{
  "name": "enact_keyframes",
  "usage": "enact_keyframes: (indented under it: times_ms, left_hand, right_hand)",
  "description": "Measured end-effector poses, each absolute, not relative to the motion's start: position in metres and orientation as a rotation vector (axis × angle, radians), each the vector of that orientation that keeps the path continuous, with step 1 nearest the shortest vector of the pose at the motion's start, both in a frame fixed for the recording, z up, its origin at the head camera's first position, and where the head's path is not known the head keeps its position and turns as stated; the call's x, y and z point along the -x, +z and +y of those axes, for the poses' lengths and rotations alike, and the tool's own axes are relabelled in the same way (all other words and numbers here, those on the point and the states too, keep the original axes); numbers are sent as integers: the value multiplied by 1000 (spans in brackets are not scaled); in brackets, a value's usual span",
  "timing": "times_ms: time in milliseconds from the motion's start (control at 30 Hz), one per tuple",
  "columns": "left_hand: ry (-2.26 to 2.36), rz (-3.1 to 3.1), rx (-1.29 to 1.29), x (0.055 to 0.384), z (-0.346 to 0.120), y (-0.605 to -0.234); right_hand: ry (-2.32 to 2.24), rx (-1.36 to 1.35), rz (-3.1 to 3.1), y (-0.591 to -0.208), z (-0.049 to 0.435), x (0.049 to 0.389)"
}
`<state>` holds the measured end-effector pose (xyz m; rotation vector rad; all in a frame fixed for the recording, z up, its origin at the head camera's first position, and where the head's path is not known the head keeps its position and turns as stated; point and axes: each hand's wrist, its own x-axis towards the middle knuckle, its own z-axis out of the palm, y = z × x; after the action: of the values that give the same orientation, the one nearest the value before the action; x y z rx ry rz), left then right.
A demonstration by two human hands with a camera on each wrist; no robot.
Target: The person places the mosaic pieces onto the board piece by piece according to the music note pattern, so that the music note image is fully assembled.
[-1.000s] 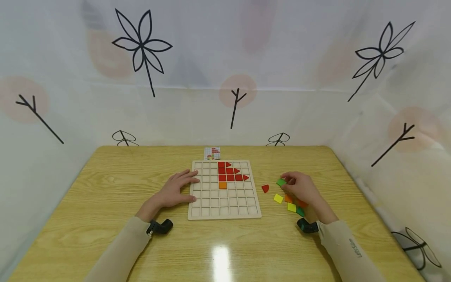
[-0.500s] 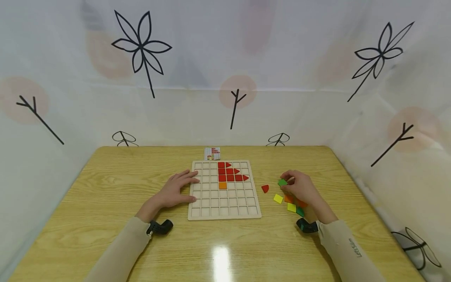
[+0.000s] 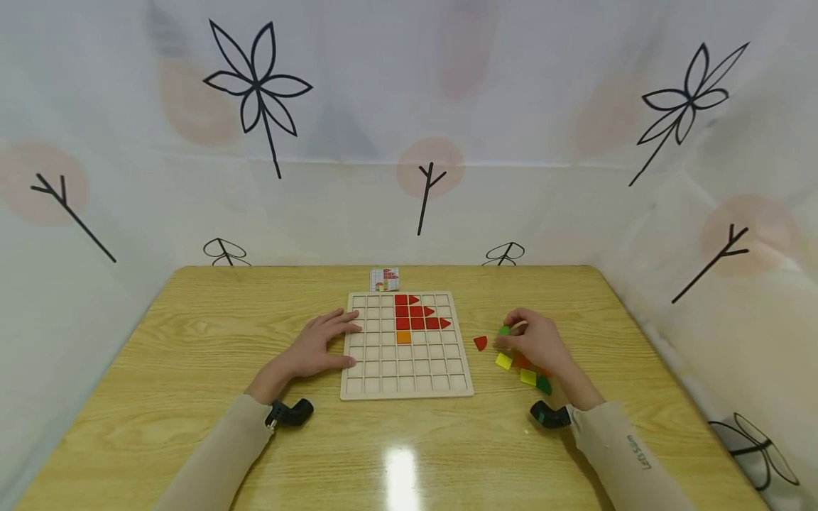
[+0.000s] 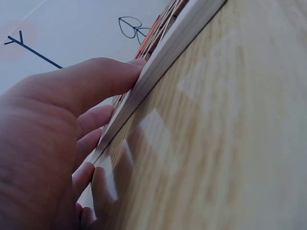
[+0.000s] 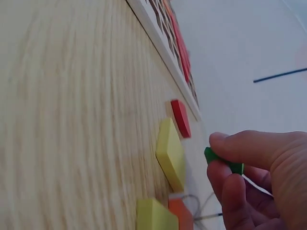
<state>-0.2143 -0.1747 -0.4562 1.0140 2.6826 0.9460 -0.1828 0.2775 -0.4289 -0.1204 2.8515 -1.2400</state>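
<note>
My right hand [image 3: 537,343] pinches a green tile [image 5: 236,167] between thumb and fingers, to the right of the grid board. The fingers cover part of this tile. Fingertips and thumb of my left hand [image 3: 319,345] rest along the left edge of the wooden grid board [image 3: 407,394], fingers spread and fairly straight. Red squares and red pointed tiles [image 3: 418,323] fill cells in the board's upper part, with an orange square [image 3: 404,337] just below them. A loose red quarter-round tile [image 3: 481,343] lies between the board and my right hand.
Two yellow tiles [image 3: 503,360], orange tiles [image 5: 180,213] and a dark green tile [image 3: 543,385] lie under or near my right hand, partly hidden by it. A small printed pattern card [image 3: 385,279] lies behind the board. A patterned cloth stands behind the table.
The right hand has moved slightly left with the green tile, whose visible part is now smaller. My left hand stays on the board's edge.
</note>
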Motion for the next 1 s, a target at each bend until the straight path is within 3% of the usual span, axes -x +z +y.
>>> enact_keyframes:
  times_ms: [500,1000]
  left_hand:
    - [945,2692,-1018,215,-175,-456]
    - [951,2695,-1022,215,-176,-459]
  right_hand:
    - [-1442,241,2683,-427,226,178]
    - [-1477,593,2551,-431,166,181]
